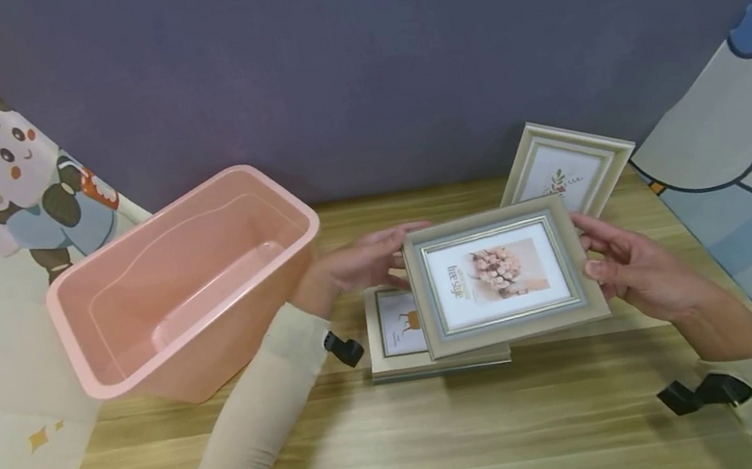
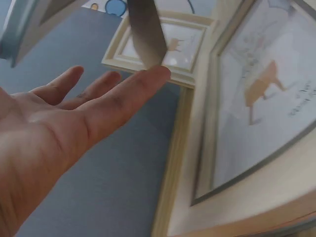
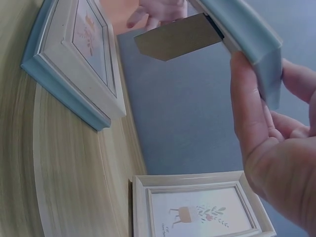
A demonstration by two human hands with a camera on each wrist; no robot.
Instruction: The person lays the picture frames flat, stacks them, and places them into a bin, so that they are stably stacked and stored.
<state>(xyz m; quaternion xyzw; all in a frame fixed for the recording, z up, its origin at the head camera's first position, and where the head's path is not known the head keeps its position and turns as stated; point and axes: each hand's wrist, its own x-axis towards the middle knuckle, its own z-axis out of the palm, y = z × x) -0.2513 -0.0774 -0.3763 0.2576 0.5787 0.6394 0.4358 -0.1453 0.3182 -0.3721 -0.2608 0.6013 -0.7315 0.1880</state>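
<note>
A picture frame [image 1: 578,276] with a beige border and a flower print is held up, tilted, above the stack. My right hand [image 1: 635,267] pinches its right edge between thumb and fingers. At the left edge is my left hand [image 1: 365,261]; in the left wrist view its fingers [image 2: 118,101] are extended, palm upward, near the frame's fold-out back stand [image 2: 148,37]. Whether they touch it, I cannot tell. Below lies a stack of frames [image 1: 396,362], the top one with a deer-like print, partly covered by the held frame.
Another frame [image 1: 580,153] stands propped up at the back right, near the dark wall [image 1: 393,59]. An open pink bin [image 1: 247,304] stands on the wooden table [image 1: 383,463] at the left. Printed panels [image 1: 736,128] border both sides.
</note>
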